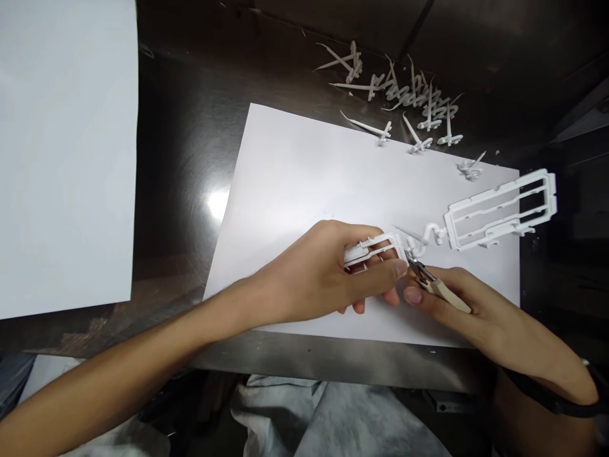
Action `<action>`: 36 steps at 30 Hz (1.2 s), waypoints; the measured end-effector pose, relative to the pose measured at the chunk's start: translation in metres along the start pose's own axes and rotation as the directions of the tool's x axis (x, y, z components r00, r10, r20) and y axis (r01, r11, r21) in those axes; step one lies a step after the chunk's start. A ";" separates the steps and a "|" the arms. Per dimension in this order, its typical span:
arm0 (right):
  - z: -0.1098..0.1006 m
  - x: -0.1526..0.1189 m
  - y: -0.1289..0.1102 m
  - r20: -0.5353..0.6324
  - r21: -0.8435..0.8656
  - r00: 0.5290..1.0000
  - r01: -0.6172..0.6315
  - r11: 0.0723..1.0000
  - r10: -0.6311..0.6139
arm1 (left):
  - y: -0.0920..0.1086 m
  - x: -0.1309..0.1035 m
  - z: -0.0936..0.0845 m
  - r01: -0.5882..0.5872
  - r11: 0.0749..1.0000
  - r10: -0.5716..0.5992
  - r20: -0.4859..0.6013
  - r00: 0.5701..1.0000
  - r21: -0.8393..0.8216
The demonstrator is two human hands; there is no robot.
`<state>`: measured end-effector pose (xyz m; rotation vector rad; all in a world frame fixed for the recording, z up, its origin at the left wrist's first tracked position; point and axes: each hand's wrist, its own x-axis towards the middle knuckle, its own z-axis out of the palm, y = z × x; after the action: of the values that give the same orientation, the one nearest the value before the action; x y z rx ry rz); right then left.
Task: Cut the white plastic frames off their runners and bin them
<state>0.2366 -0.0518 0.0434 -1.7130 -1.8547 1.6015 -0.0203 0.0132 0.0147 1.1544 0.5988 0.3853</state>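
My left hand (328,273) is closed around one white plastic frame (397,244), whose near part the fingers hide. A curved white sprue (425,238) links it to a second slatted plastic frame (457,225), which sticks out to the upper right. In my right hand (469,304) is a pair of nippers (445,295) with cream handles. Their metal jaws are at the sprue, right by the edge of the held frame. Whether the jaws have closed on the plastic cannot be made out.
Under my hands lies a white paper sheet (285,171) on a dark metal table (181,165). Several cut-off white sprue pieces (413,95) are scattered past its far edge. A larger white sheet (66,152) covers the left side. The table's front edge (333,358) runs near my lap.
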 end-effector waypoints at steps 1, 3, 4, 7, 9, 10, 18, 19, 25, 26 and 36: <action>0.002 0.000 0.003 -0.020 -0.028 1.000 -0.004 1.000 0.004 | -0.001 0.001 0.000 -0.011 1.000 0.011 -0.005 1.000 0.004; 0.006 0.000 0.007 -0.058 -0.089 0.998 -0.003 0.996 -0.003 | -0.003 0.002 -0.001 -0.040 0.999 0.041 -0.021 0.999 0.030; 0.007 0.001 0.009 -0.083 -0.123 0.996 0.007 0.992 -0.017 | -0.004 0.002 -0.001 -0.061 0.996 0.063 -0.033 0.997 0.059; 0.011 0.002 0.013 -0.202 -0.257 0.973 0.055 0.965 -0.109 | -0.005 0.002 -0.005 -0.150 0.968 0.166 -0.062 0.984 0.201; 0.012 0.004 0.015 -0.285 -0.349 0.939 0.087 0.933 -0.194 | -0.004 0.002 -0.008 -0.204 0.932 0.225 -0.038 0.974 0.300; 0.012 0.005 0.015 -0.308 -0.383 0.923 0.101 0.918 -0.230 | -0.003 0.002 -0.008 -0.224 0.914 0.243 -0.012 0.970 0.338; 0.009 0.006 0.018 -0.285 -0.432 0.918 0.134 0.892 -0.276 | -0.008 0.000 0.001 -0.260 0.848 0.309 -0.033 0.950 0.462; 0.010 0.005 0.018 -0.296 -0.432 0.914 0.131 0.892 -0.277 | -0.008 0.000 0.001 -0.262 0.845 0.311 -0.030 0.950 0.467; 0.011 0.007 0.017 -0.340 -0.486 0.881 0.136 0.863 -0.330 | -0.004 0.003 -0.006 -0.273 0.842 0.314 -0.010 0.949 0.466; 0.011 0.007 0.017 -0.342 -0.494 0.879 0.133 0.859 -0.333 | -0.004 0.003 -0.007 -0.273 0.844 0.311 -0.006 0.950 0.462; 0.009 0.003 0.022 -0.280 -0.460 0.925 0.107 0.882 -0.258 | -0.006 0.001 -0.001 -0.260 0.864 0.287 0.001 0.958 0.431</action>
<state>0.2433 -0.0599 0.0216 -1.7551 -2.2229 0.7921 -0.0200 0.0125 0.0089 1.6662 0.5914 0.5533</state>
